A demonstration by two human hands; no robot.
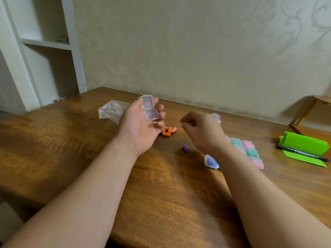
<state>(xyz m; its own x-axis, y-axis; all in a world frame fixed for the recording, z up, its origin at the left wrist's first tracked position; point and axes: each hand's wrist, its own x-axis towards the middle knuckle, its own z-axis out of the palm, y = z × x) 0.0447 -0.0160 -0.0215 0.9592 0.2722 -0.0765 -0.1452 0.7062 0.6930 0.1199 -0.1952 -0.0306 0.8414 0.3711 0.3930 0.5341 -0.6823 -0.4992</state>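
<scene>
My left hand (141,126) is palm up above the wooden table (71,140), holding a small clear plastic box (149,108) that lies open, lid and base side by side, on its fingers. My right hand (198,129) hovers to the right of it with fingers curled into a loose fist; nothing shows inside it. Several orange foam plugs (167,131) lie on the table between the hands, partly behind my left hand. A single purple plug (186,148) lies nearer to me.
A clear box with purple contents (211,161) sits by my right forearm, beside several closed boxes of pink and teal contents (249,149). Another clear box (215,117) lies behind my right hand. A plastic bag (112,110) lies far left; green paper (304,144) and a black pen (302,154) far right.
</scene>
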